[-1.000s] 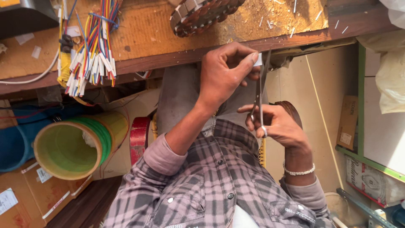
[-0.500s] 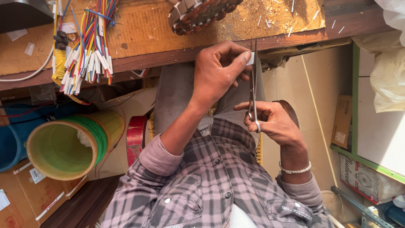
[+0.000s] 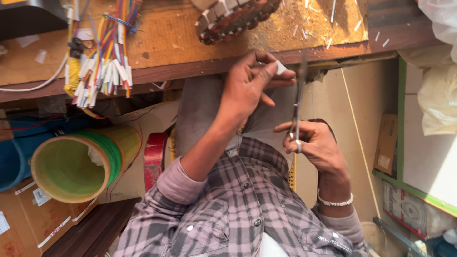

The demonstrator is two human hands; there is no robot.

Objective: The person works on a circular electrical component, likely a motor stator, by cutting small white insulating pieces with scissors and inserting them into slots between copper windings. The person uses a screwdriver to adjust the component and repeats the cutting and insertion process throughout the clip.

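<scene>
Bench (image 3: 190, 43): worn wooden top across the 12 o'clock band of the view, strewn with small white offcuts. Plastic tub (image 3: 71, 169): yellow-green, open mouth toward the camera, at 9 o'clock below the bench edge. Wire bundle (image 3: 102, 57): many-coloured leads with white sleeved ends, hanging over the bench edge at 10 o'clock. Motor winding ring (image 3: 235, 16): brown and white, on the bench at 12 o'clock, just above the hands. Left hand (image 3: 250, 85): at centre, raised in front of the bench edge; grip pinched shut, thumb and forefinger clamped on the white piece, other fingers loosely spread. Right hand (image 3: 319, 145): at 3 o'clock of centre, lower than the left; grip closed through the finger loops of the scissors, wrist wearing a metal bracelet. Scissors (image 3: 297, 95): slim steel, blades pointing up toward 12 o'clock, tips close beside the white piece; whether they touch it cannot be told, the blades being blurred. Judged stiff, fairly light, sharp at the tips; best held by the loops, as here. White piece (image 3: 281, 67): small flat slip, seemingly paper or thin insulation, at 1 o'clock of the left hand. Judged very light, thin, easily creased or dropped; best pinched near one edge, leaving the free end clear for the blades.
</scene>
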